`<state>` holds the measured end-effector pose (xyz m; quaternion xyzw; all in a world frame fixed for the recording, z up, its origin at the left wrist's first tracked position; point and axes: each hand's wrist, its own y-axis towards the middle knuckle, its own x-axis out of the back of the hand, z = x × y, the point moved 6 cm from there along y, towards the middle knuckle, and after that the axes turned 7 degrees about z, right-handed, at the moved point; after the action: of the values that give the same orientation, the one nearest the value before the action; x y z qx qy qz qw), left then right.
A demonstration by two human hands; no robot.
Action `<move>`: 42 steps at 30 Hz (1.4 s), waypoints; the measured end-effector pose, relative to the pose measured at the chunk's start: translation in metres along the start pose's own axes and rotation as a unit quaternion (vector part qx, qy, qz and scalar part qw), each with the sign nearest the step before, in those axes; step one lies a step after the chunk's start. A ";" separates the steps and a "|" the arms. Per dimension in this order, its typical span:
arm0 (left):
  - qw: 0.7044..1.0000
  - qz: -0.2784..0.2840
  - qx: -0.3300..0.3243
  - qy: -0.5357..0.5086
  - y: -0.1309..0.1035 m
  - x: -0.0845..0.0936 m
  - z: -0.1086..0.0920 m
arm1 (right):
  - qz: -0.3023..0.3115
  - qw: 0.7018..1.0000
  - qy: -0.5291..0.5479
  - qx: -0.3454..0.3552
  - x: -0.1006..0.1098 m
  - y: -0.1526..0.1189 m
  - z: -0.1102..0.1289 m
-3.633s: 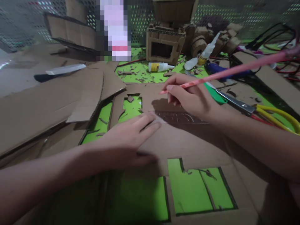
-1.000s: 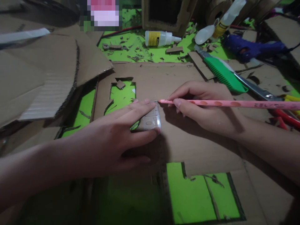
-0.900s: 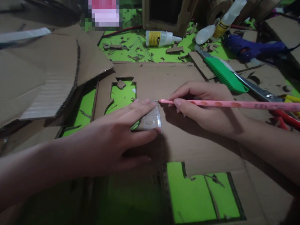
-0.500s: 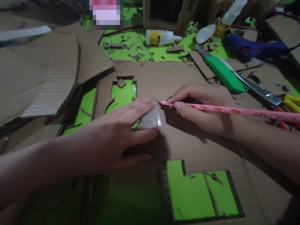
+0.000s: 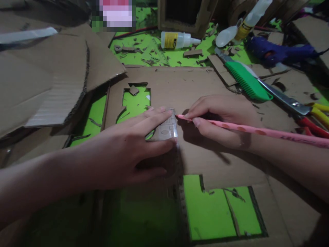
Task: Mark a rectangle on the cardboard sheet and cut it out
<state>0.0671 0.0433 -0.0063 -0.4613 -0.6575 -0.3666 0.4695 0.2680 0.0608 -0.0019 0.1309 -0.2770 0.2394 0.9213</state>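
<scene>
A clear ruler [image 5: 164, 132] lies on a sheet of cardboard [image 5: 203, 82] that has several cut-out openings. My left hand [image 5: 136, 144] presses flat on the ruler, its fingers spread across it; the palm hides much of its left side. Pinched between the thumb and fingers of my right hand [image 5: 218, 116] is a pink pencil [image 5: 241, 128]. Its tip is right beside the ruler's right edge, near the upper end, at the cardboard surface. Whether the tip touches the cardboard I cannot tell.
Beyond the sheet lie a glue bottle [image 5: 177, 40], cardboard scraps and a cardboard box frame [image 5: 177, 25]. To the right are a green utility knife [image 5: 246, 80], scissors [image 5: 290, 97] and a blue glue gun [image 5: 280, 51]. Large cardboard pieces [image 5: 51, 75] rise at the left.
The pencil tip has moved slightly down and right along the ruler's edge, and the pencil's back end has dropped lower. My left hand and the ruler stay almost in place.
</scene>
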 end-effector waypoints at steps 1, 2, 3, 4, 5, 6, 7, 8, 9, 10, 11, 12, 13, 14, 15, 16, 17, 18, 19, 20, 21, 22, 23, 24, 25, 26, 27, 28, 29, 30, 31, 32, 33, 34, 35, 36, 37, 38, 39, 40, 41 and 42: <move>1.000 -0.001 -0.001 0.000 0.000 0.000 0.000 | 0.001 1.000 0.003 0.002 0.000 0.000 0.000; 1.000 -0.001 0.000 0.003 -0.001 0.000 0.000 | 0.006 1.000 0.000 0.003 0.000 -0.001 0.000; 1.000 0.001 0.001 0.006 -0.001 0.000 0.000 | 0.014 1.000 -0.005 0.010 0.000 -0.001 0.000; 1.000 0.003 0.003 0.006 -0.001 0.001 -0.001 | 0.022 0.999 -0.015 0.020 -0.001 -0.001 0.001; 1.000 0.005 0.005 0.005 0.000 0.002 -0.001 | 0.029 0.999 -0.026 0.032 -0.001 -0.001 0.002; 1.000 0.009 0.007 0.003 0.000 0.003 -0.002 | 0.031 0.998 -0.035 0.049 -0.001 0.000 0.003; 1.000 0.011 0.010 0.000 0.001 0.004 -0.002 | 0.031 0.997 -0.039 0.065 -0.001 0.000 0.005; 1.000 0.015 0.013 -0.002 0.001 0.004 -0.002 | 0.030 0.996 -0.036 0.077 -0.001 0.000 0.005; 1.000 0.014 0.013 -0.002 0.001 0.005 -0.002 | 0.028 0.996 -0.031 0.084 -0.001 0.001 0.005; 1.000 0.013 0.014 -0.001 0.001 0.006 -0.003 | 0.027 0.995 -0.028 0.089 -0.001 0.001 0.005; 1.000 0.014 0.014 0.000 0.001 0.005 -0.003 | 0.027 0.995 -0.025 0.093 -0.001 0.001 0.004; 1.000 0.014 0.012 0.000 0.001 0.005 -0.003 | 0.026 0.995 -0.025 0.094 -0.001 0.001 0.004; 1.000 0.013 0.010 0.000 0.001 0.005 -0.003 | 0.027 0.995 -0.024 0.094 0.000 0.001 0.003; 1.000 0.013 0.009 0.001 0.001 0.005 -0.003 | 0.027 0.995 -0.021 0.093 0.000 0.001 0.002; 1.000 0.014 0.009 0.000 0.002 0.005 -0.003 | 0.033 0.995 -0.018 0.091 0.000 0.000 0.002; 1.000 0.015 0.010 -0.001 0.002 0.005 -0.003 | 0.041 0.995 -0.016 0.087 -0.001 0.000 0.001; 1.000 0.016 0.011 -0.002 0.002 0.006 -0.003 | 0.048 0.995 -0.018 0.080 -0.001 -0.001 0.000; 1.000 0.015 0.010 -0.004 0.002 0.006 -0.003 | 0.052 0.996 -0.022 0.072 -0.001 -0.001 -0.001; 1.000 0.015 0.011 -0.008 0.002 0.006 -0.003 | 0.054 0.996 -0.026 0.064 0.000 -0.001 -0.001; 1.000 0.016 0.012 -0.010 0.002 0.005 -0.003 | 0.053 0.996 -0.029 0.058 0.000 -0.001 -0.002; 1.000 0.017 0.014 -0.012 0.001 0.004 -0.002 | 0.054 0.996 -0.028 0.060 0.001 -0.001 -0.001; 1.000 0.017 0.014 -0.012 0.001 0.003 -0.002 | 0.056 0.996 -0.024 0.066 0.000 -0.001 0.000; 1.000 0.016 0.014 -0.012 0.000 0.002 -0.001 | 0.058 0.995 -0.020 0.074 0.000 -0.001 0.001; 1.000 0.013 0.013 -0.011 -0.001 0.001 -0.001 | 0.059 0.995 -0.015 0.081 -0.001 -0.001 0.002; 1.000 0.009 0.011 -0.009 -0.001 0.000 0.000 | 0.056 0.995 -0.012 0.081 -0.001 -0.001 0.002; 1.000 0.004 0.006 -0.008 -0.002 0.000 -0.001 | 0.048 0.996 -0.009 0.072 -0.002 -0.002 0.002; 1.000 0.002 0.003 -0.007 -0.002 0.000 -0.001 | 0.036 0.998 -0.007 0.059 -0.002 -0.002 0.001; 1.000 0.002 0.005 -0.006 -0.002 0.000 -0.001 | 0.025 0.999 -0.004 0.049 -0.002 -0.002 0.000; 1.000 0.004 0.008 -0.008 -0.002 0.000 -0.001 | 0.012 0.999 -0.003 0.050 -0.002 -0.002 -0.001; 1.000 0.007 0.011 -0.010 -0.002 0.001 -0.001 | 0.009 0.998 -0.004 0.058 -0.002 -0.002 0.000; 1.000 0.011 0.014 -0.013 -0.002 0.001 -0.001 | 0.009 0.998 -0.009 0.069 -0.003 -0.002 0.000; 1.000 0.015 0.017 -0.014 -0.002 0.000 0.000 | 0.011 0.997 -0.015 0.080 -0.004 -0.002 0.000; 1.000 0.016 0.017 -0.015 -0.003 0.000 0.001 | 0.013 0.996 -0.022 0.087 -0.004 -0.001 0.000; 1.000 0.014 0.013 -0.014 -0.003 -0.001 0.001 | 0.012 0.996 -0.030 0.089 -0.004 0.000 -0.001; 1.000 0.012 0.006 -0.012 -0.003 -0.002 0.001 | 0.007 0.995 -0.036 0.088 -0.004 0.001 -0.002; 1.000 0.006 -0.001 -0.009 -0.004 -0.002 0.002 | -0.003 0.995 -0.041 0.086 -0.003 0.001 -0.002; 1.000 0.000 -0.008 -0.006 -0.004 -0.003 0.002 | -0.017 0.995 -0.044 0.085 -0.003 0.002 -0.002; 1.000 -0.005 -0.014 -0.001 -0.004 -0.002 0.002 | -0.029 0.996 -0.043 0.075 -0.002 0.003 -0.003; 1.000 -0.006 -0.018 0.008 -0.003 -0.002 0.002 | -0.040 0.997 -0.036 0.059 -0.002 0.005 -0.005; 1.000 -0.001 -0.017 0.020 -0.003 -0.002 0.002 | -0.056 0.998 -0.019 0.038 -0.001 0.006 -0.008; 0.999 0.006 -0.009 0.036 -0.002 -0.001 0.001 | -0.077 0.997 0.007 0.013 0.000 0.006 -0.011; 0.998 0.011 -0.002 0.055 -0.001 0.000 0.000 | -0.103 0.994 0.037 -0.010 0.003 0.007 -0.015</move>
<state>0.0664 0.0433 -0.0068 -0.4484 -0.6247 -0.3878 0.5082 0.2734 0.0733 -0.0119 0.1409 -0.2297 0.1451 0.9520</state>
